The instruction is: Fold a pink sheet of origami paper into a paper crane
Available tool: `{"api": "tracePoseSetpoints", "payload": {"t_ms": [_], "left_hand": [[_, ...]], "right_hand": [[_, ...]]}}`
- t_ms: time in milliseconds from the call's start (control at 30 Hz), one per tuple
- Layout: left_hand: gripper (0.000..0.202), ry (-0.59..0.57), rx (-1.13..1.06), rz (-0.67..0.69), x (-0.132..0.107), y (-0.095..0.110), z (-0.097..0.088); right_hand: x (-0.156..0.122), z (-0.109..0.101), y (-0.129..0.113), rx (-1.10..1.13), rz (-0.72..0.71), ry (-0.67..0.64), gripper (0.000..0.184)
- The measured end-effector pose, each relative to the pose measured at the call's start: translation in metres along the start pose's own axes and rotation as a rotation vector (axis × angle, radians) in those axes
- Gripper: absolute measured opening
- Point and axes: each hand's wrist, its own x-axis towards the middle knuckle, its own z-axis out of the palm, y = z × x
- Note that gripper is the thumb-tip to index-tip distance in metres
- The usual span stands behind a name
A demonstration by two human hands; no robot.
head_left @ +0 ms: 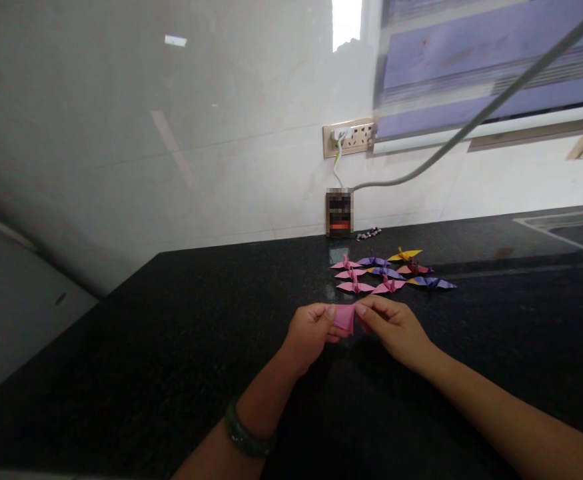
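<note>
A folded piece of pink origami paper (343, 317) is held up between my two hands, just above the dark countertop. My left hand (312, 328) is closed on its left part, thumb on the front face and fingers behind. My right hand (390, 323) pinches the upper right corner between thumb and fingertips. Beyond the hands, several folded paper cranes stand in rows: pink ones such as this pink crane (355, 285), purple ones such as this purple crane (432, 283), and a yellow crane (405, 255) at the back.
A blurred-out upright device (340, 213) leans by the wall, with a cable (421, 167) running up right. Beside it lies a small beaded strand (369, 234). A wall socket (348, 137) holds a plug. The glossy black countertop (171, 320) meets a sink-like metal rim (546, 223) at right.
</note>
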Motion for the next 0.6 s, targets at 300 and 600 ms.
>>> {"api": "tracePoseSetpoints", "payload": {"t_ms": [300, 600], "left_hand": [[0.032, 0.008, 0.026, 0.028, 0.0001, -0.0002, 0.0001], [0.034, 0.014, 0.075, 0.067, 0.0016, -0.0048, -0.0021]], "right_hand": [[0.0012, 0.0003, -0.0007, -0.018, -0.011, 0.020, 0.022], [0.0003, 0.0001, -0.0014, -0.065, -0.023, 0.036, 0.023]]}}
